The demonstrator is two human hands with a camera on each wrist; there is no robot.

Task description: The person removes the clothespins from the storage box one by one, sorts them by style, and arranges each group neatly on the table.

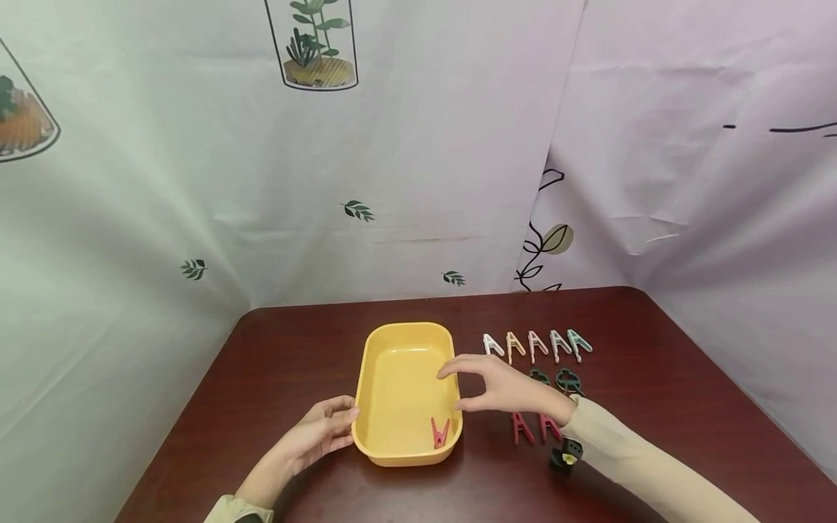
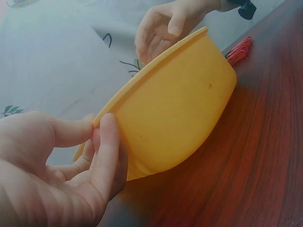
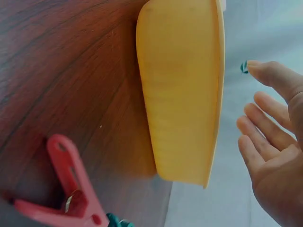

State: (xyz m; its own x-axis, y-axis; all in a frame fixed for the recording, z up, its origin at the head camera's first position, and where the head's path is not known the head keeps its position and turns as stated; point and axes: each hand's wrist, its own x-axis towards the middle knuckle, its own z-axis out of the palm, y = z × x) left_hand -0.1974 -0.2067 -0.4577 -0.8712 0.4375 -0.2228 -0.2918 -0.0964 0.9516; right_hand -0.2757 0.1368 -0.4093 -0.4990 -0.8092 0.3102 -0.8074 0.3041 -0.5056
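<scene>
A yellow plastic tray (image 1: pixel 404 392) stands on the table, and one red clothespin (image 1: pixel 440 434) lies inside near its close right corner. My left hand (image 1: pixel 318 430) pinches the tray's left rim between thumb and fingers, as the left wrist view shows up close. Over the right rim hovers my right hand (image 1: pixel 500 385), thumb and fingers spread apart and holding nothing. Below that hand and wrist, two more red clothespins (image 1: pixel 521 428) lie on the table, with dark green clips (image 1: pixel 568 380) just beyond them, partly hidden by the arm.
Farther back on the right, several pale clothespins form a row, from a white one (image 1: pixel 492 345) to a teal one (image 1: pixel 578 343). The dark red wooden table (image 1: pixel 301 341) meets printed cloth walls (image 1: pixel 418 181) at the back and sides.
</scene>
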